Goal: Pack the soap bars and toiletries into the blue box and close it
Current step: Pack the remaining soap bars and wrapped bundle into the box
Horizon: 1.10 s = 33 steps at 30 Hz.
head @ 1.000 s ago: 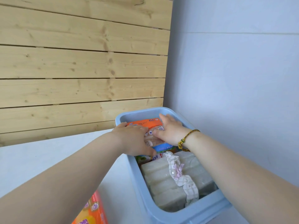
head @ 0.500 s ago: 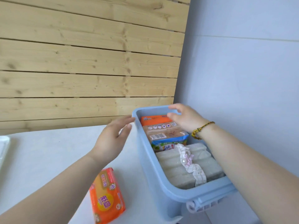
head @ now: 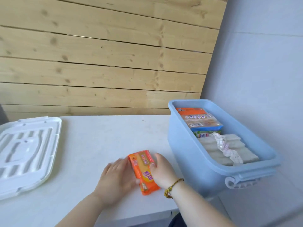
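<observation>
An orange soap pack [head: 142, 166] lies on the white table [head: 101, 138], left of the blue box [head: 186, 161]. My left hand [head: 117, 176] grips its left side, thumb on the near end. My right hand [head: 162, 171] grips its right side, thumb on top. The open box holds another orange pack [head: 190, 111] at the far end, a tan pack with a barcode [head: 203, 122], and pale soap bars [head: 234, 153] tied with a patterned ribbon [head: 224, 147].
The box's white lid [head: 27, 153] lies flat at the table's left. The box stands at the table's right edge against a grey wall [head: 262, 71], with its latch [head: 237, 182] facing me. A wooden plank wall [head: 98, 63] runs behind the table.
Both hands left the box and came down to the table, taking hold of the orange pack. The view swung left, bringing the lid into sight.
</observation>
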Each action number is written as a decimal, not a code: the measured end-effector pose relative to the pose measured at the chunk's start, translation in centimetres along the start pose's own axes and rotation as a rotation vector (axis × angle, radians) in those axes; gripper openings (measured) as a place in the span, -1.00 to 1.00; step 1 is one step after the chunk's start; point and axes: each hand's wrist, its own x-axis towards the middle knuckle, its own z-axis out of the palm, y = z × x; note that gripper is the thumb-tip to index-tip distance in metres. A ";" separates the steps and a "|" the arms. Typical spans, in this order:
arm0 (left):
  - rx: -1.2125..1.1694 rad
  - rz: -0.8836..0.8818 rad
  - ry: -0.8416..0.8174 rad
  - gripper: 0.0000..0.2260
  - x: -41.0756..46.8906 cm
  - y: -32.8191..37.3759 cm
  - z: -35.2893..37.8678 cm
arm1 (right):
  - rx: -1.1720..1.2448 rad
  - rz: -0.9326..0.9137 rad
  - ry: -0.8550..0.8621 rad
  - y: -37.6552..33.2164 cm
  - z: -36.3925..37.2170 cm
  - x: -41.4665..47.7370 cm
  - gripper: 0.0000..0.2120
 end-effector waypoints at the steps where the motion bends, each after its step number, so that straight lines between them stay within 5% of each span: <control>1: 0.013 0.010 0.003 0.28 0.0 0.0 0.1 | -0.020 0.050 -0.005 0.3 0.6 0.2 -0.71; 4: 0.063 0.024 -0.003 0.26 0.0 0.1 0.1 | -0.024 0.130 -0.067 0.4 1.2 1.1 -0.68; 8: 0.069 0.038 -0.068 0.25 -0.2 0.0 -0.1 | 0.285 0.142 -0.144 0.2 0.4 1.7 -0.65; 12: -0.190 0.109 -0.070 0.02 -0.7 0.2 -0.9 | 0.522 0.149 -0.176 0.5 -0.8 1.3 -0.42; 15: -0.335 0.162 0.008 -0.06 -0.9 0.6 -1.5 | 0.630 0.071 -0.189 -0.6 -1.9 0.6 -0.42; 25: -0.575 0.425 0.282 -0.59 4.2 10.4 -6.9 | 0.469 -0.352 0.358 -5.0 -15.3 -3.0 -0.65; 31: -0.587 0.421 0.191 -0.54 8.3 17.2 -6.1 | -0.011 -0.208 0.650 -1.7 -22.8 0.2 -0.57; 33: -0.395 0.421 0.081 -0.46 9.4 18.0 -4.7 | -0.138 -0.127 0.650 -0.3 -23.6 1.7 -0.57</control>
